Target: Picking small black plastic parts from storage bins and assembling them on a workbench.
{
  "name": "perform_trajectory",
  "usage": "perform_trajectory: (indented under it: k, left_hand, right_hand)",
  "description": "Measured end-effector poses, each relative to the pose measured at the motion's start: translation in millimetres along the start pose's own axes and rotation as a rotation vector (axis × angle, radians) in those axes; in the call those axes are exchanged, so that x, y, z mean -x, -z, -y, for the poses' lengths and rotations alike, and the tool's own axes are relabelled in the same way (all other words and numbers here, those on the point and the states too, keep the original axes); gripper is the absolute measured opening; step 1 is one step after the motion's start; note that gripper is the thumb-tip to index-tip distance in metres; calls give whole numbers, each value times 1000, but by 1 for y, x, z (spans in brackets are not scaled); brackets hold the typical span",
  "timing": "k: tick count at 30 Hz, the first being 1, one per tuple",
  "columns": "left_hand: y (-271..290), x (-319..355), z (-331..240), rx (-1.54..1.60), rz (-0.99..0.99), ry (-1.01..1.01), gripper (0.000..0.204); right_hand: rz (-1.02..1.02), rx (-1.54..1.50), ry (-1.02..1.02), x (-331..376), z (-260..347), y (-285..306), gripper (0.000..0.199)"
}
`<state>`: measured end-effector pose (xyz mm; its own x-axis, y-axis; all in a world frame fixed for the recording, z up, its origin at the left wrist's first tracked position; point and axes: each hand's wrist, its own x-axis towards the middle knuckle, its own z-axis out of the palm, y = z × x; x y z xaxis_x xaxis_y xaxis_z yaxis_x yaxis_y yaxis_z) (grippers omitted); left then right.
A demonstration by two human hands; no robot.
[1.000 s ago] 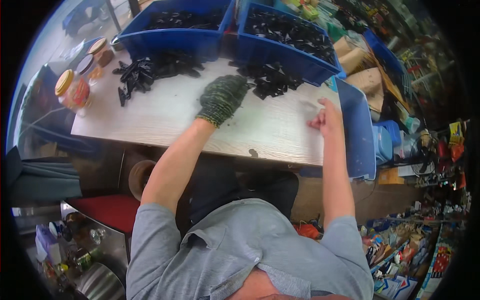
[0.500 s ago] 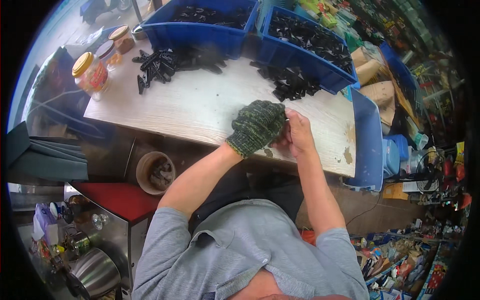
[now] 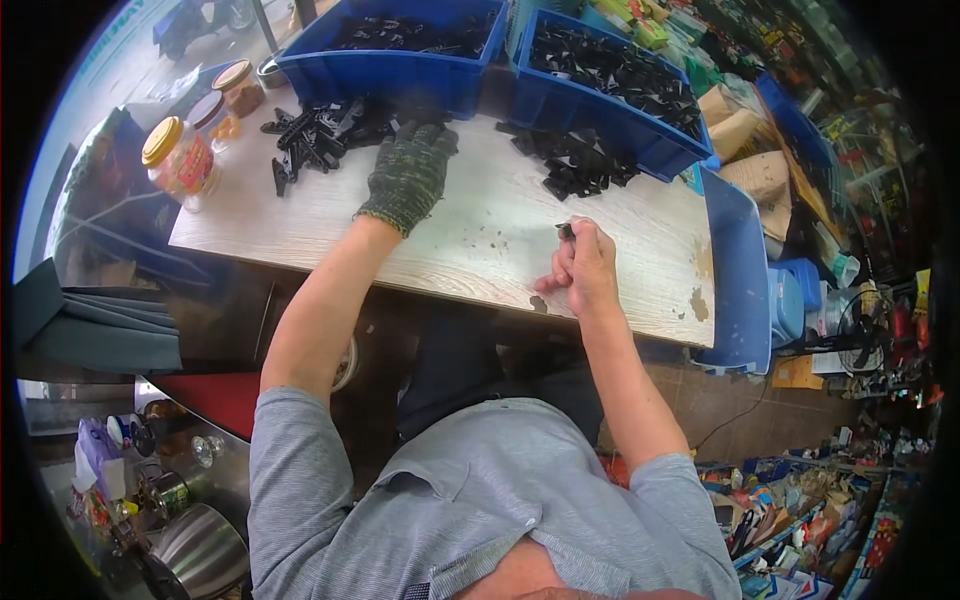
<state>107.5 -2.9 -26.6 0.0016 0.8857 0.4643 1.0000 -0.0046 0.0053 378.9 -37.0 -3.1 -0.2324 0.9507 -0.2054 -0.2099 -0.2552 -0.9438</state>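
My left hand [image 3: 408, 178], in a dark green knitted glove, reaches to the back of the table with its fingers stretched out. Its fingertips are at the right end of a pile of long black plastic pieces [image 3: 318, 138]; whether they touch one is hard to see. Bare, my right hand [image 3: 588, 268] is closed near the front edge of the table. A small black plastic piece [image 3: 566, 231] sticks out between its thumb and forefinger. Behind that hand lies a heap of short black pieces [image 3: 580, 163].
Two blue bins, one at the back left [image 3: 390, 75] and one at the back right [image 3: 615, 110], hold black parts. Lidded jars [image 3: 182, 160] stand at the left end of the pale wooden table [image 3: 470, 225]. A blue tub [image 3: 735, 270] adjoins its right end.
My left hand has left my right hand and moved to the far left, to the long black pieces. My right hand stays near its place, with a small black piece now showing.
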Motion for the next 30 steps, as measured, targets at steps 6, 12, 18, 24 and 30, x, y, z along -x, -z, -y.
perform_trajectory:
  k: [6,12,18,24,30]
  left_hand:
    - [-15,-15,11,25,-128,-139,31]
    - [-4,-15,-10,63,70,-156,24]
    - [4,-3,-32,394,-34,114,28]
    - [-11,9,-21,666,-218,204,30]
    - [-8,10,2,292,-117,144,35]
  right_hand:
    - [11,16,9,-1,-4,-2,31]
    - [12,34,45,2,-4,1,33]
    - [1,16,49,3,-3,-1,32]
    - [6,9,42,1,-5,-1,29]
    - [26,4,53,0,-6,3,29]
